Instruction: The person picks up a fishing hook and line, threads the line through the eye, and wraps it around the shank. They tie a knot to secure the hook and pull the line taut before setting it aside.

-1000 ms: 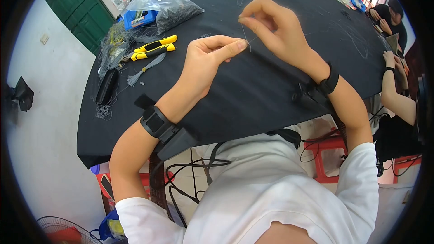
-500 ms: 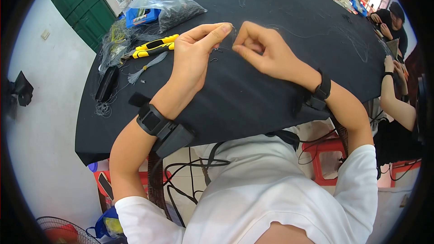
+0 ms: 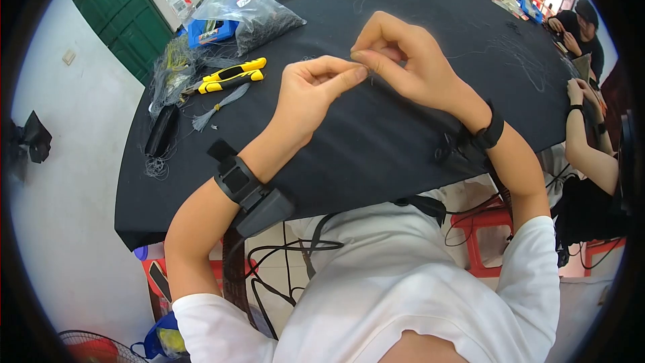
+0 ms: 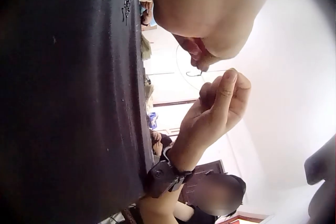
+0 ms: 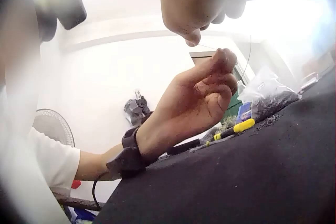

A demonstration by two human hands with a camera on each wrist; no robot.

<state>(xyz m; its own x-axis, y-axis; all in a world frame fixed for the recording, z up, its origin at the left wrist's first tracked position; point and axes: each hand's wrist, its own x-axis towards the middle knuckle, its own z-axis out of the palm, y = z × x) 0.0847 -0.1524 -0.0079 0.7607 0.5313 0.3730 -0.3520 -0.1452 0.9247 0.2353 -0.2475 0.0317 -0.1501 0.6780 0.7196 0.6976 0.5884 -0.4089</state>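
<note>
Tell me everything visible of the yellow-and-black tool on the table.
The yellow-and-black hand tool shows two long plastic-looking parts side by side, yellow with black inlays; one tool or two, I cannot tell. It lies flat and slanted on the black tablecloth, away from the left hand and right hand, which pinch a thin line with a small hook. Its lower end reaches a tangle of grey line; a grey tassel-like bundle lies beside it.

Yellow cutters (image 3: pixel 234 74), plastic bag (image 3: pixel 248 7), blk pouch (image 3: pixel 162 130), green door (image 3: pixel 111 10)
</note>
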